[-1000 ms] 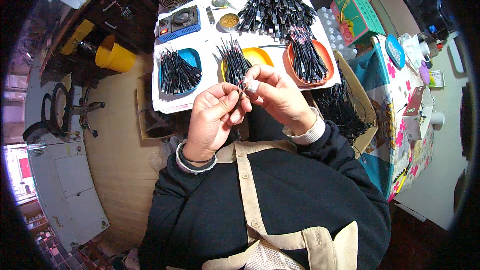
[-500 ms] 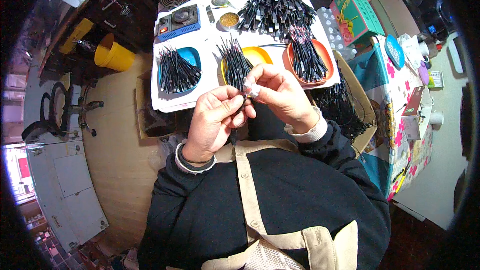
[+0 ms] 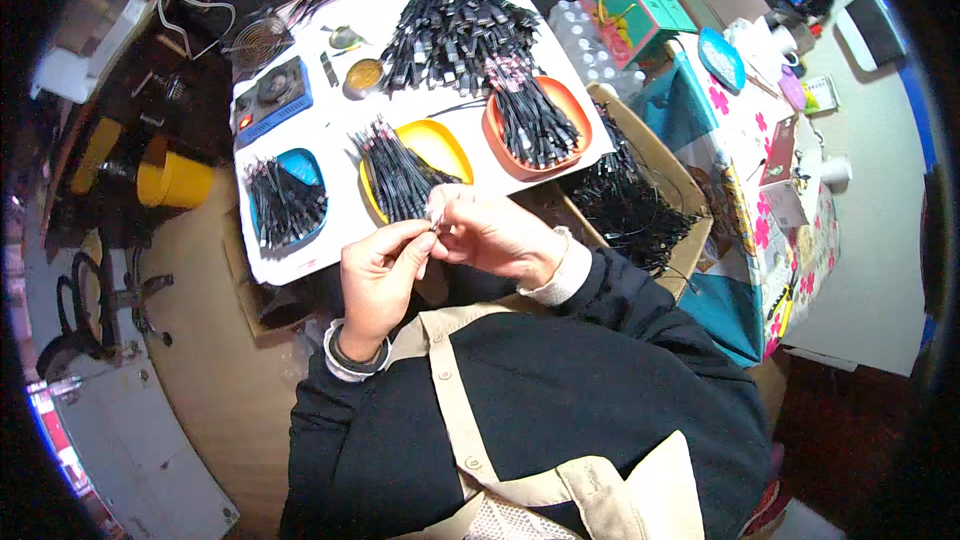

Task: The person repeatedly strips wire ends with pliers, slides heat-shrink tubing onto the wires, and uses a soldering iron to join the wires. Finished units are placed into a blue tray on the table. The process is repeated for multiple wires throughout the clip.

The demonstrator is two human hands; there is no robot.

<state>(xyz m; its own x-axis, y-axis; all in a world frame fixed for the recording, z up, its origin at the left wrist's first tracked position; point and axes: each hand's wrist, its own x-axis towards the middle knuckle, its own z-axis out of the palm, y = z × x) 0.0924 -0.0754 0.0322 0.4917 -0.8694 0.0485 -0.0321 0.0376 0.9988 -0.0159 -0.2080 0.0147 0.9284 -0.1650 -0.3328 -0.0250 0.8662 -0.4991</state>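
Observation:
My left hand (image 3: 382, 275) is closed in a pinch, thumb against forefinger, on what looks like a thin black cable, mostly hidden by the fingers. Against its fingertips, my right hand (image 3: 497, 236) is closed too, with a whitish, clear-looking bit at its fingers; what it grips is too small to make out. Just beyond the hands a bundle of short black cables (image 3: 398, 175) lies in a yellow tray (image 3: 447, 145). Further bundles fill a blue tray (image 3: 312, 168) on the left and an orange tray (image 3: 573, 105) on the right.
On the white tabletop (image 3: 340, 125) stand a blue device with a lit red switch (image 3: 272, 98), a round tin (image 3: 363, 78) and a large heap of black cables (image 3: 460, 35). A cardboard box of cables (image 3: 640, 195) sits at right, beside a flower-patterned table (image 3: 765, 230).
The view has turned, so the table now sits further left and tilted. Both hands stay together at their fingertips, and the right hand has rolled lower and flatter beside the left.

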